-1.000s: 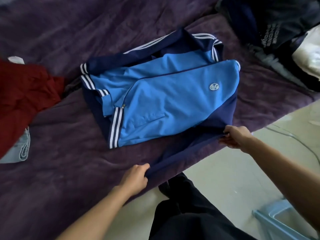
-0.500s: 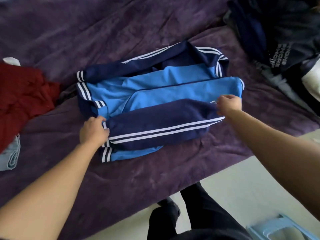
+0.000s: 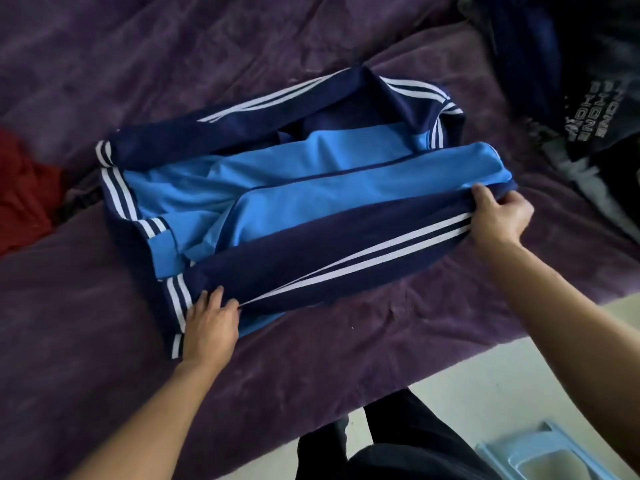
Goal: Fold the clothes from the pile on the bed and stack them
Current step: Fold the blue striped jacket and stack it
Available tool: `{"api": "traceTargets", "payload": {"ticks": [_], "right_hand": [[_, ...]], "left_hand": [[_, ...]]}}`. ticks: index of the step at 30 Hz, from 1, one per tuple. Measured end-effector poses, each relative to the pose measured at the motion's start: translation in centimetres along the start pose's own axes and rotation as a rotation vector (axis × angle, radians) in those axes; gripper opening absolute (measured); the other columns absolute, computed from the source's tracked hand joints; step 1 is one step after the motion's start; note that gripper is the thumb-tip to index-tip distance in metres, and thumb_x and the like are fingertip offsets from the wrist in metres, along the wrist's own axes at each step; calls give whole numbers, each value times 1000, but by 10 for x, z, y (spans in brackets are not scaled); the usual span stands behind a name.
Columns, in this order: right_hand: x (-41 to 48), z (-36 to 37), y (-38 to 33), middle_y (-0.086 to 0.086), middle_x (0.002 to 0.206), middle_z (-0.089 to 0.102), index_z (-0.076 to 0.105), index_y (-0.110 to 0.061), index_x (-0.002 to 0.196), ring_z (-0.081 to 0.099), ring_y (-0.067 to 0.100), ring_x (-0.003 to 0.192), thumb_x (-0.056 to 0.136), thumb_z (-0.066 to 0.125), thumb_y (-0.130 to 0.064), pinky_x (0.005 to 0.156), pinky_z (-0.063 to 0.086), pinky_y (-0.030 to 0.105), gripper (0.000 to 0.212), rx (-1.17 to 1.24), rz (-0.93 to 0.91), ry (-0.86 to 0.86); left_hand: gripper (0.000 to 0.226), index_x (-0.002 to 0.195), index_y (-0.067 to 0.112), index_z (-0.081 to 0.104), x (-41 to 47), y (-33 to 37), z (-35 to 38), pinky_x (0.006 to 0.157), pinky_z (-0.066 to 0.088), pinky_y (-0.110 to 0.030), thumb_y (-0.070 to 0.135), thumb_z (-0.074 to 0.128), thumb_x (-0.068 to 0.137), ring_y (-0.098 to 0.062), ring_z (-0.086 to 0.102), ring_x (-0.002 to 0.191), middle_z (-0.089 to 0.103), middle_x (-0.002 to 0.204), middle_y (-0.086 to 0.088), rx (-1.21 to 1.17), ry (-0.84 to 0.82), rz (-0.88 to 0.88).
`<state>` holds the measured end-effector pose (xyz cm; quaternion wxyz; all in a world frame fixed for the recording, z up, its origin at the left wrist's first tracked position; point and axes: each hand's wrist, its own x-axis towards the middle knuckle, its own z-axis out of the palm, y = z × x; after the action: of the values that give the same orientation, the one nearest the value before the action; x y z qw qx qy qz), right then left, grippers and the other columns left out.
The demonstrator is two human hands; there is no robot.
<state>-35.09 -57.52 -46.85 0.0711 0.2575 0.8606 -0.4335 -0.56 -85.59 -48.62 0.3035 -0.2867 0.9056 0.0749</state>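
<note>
jacket (image 3: pixel 311 202): light blue body, navy sleeves, white stripes. Lies front up on the purple bed (image 3: pixel 104 341), zip closed, striped hem band to the left, shoulders to the right. Near sleeve (image 3: pixel 346 251) folded lengthwise over the front along the near edge; far sleeve (image 3: pixel 242 123) lies along the far edge. Dark pile (image 3: pixel 571 98) of unfolded clothes at far right, one with white lettering. Crumpled red garment (image 3: pixel 20 195) at left edge.

Blue track jacket (image 3: pixel 311 195): smooth synthetic knit with a slight sheen. Purple bedspread (image 3: pixel 104 64): plush, velvety nap, matt. Red garment (image 3: pixel 24 199): matt cloth. Pale blue stool (image 3: pixel 512 459): smooth plastic.
</note>
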Motion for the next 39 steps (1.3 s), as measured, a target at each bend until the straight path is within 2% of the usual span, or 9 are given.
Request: {"api": "traceTargets", "payload": {"ticks": [5, 8, 11, 15, 18, 23, 26, 31, 39], "right_hand": [[27, 6, 14, 8, 105, 64, 59, -8, 109, 62, 25, 101, 72, 78, -35, 82, 44, 31, 50, -319, 147, -120], [42, 9, 10, 18, 137, 48, 37, -6, 138, 48, 34, 125, 73, 77, -30, 100, 41, 42, 79, -578, 246, -149], [43, 29, -33, 12, 148, 32, 25, -20, 145, 31, 32, 134, 75, 70, -31, 104, 31, 51, 84, -730, -166, -43], [33, 90, -109, 13, 135, 47, 49, -18, 131, 40, 35, 125, 79, 63, -29, 98, 34, 49, 54, -704, -742, -264], [22, 144, -153, 13, 132, 50, 51, -19, 131, 42, 35, 123, 79, 64, -31, 97, 36, 49, 54, -723, -986, -418], [29, 196, -166, 10, 135, 52, 53, -23, 131, 43, 34, 126, 85, 63, -34, 100, 33, 48, 49, -892, -1012, -520], [37, 181, -154, 13, 111, 68, 67, -23, 114, 57, 38, 104, 91, 52, -32, 90, 40, 43, 28, -685, -1051, -410], [32, 127, -128, 12, 90, 68, 64, -11, 101, 58, 33, 83, 95, 49, -23, 77, 41, 39, 20, -329, -1229, -315], [-7, 50, -30, 11, 104, 70, 74, -9, 99, 64, 33, 102, 84, 68, -10, 84, 51, 44, 17, -907, -1149, -886]], "left_hand": [[48, 145, 24, 31, 11, 0, -9, 112, 24, -49, 34, 40, 99, -31, 9, 145, 7, 159, -9, -14, -177, -52], [65, 151, 29, 13, 23, 0, -18, 110, 26, -47, 34, 45, 94, -29, 9, 145, 4, 159, -8, 29, -332, -58], [53, 142, 25, 39, 38, -4, -38, 101, 38, -41, 32, 48, 90, -26, 39, 132, 38, 146, -7, 2, -285, -75], [28, 111, 11, 64, 85, -11, -94, 79, 46, -43, 15, 57, 85, -35, 57, 102, 59, 111, -12, -247, 216, -151], [36, 117, 5, 61, 138, -23, -136, 84, 44, -50, 8, 63, 81, -41, 50, 105, 54, 112, -20, -215, 446, -117], [65, 140, 17, 44, 214, -40, -164, 99, 34, -53, 19, 70, 80, -40, 35, 128, 38, 142, -19, -11, 291, -176], [27, 112, 7, 66, 229, -40, -167, 91, 38, -51, 16, 60, 87, -41, 48, 110, 57, 116, -21, -31, 454, -185], [11, 80, 2, 55, 181, -43, -166, 72, 35, -46, 11, 51, 82, -38, 51, 74, 56, 78, -20, -98, 791, 21], [6, 78, 6, 67, 49, -19, -83, 59, 53, -42, 9, 72, 76, -32, 64, 70, 63, 79, -10, 77, 94, 128]]}}
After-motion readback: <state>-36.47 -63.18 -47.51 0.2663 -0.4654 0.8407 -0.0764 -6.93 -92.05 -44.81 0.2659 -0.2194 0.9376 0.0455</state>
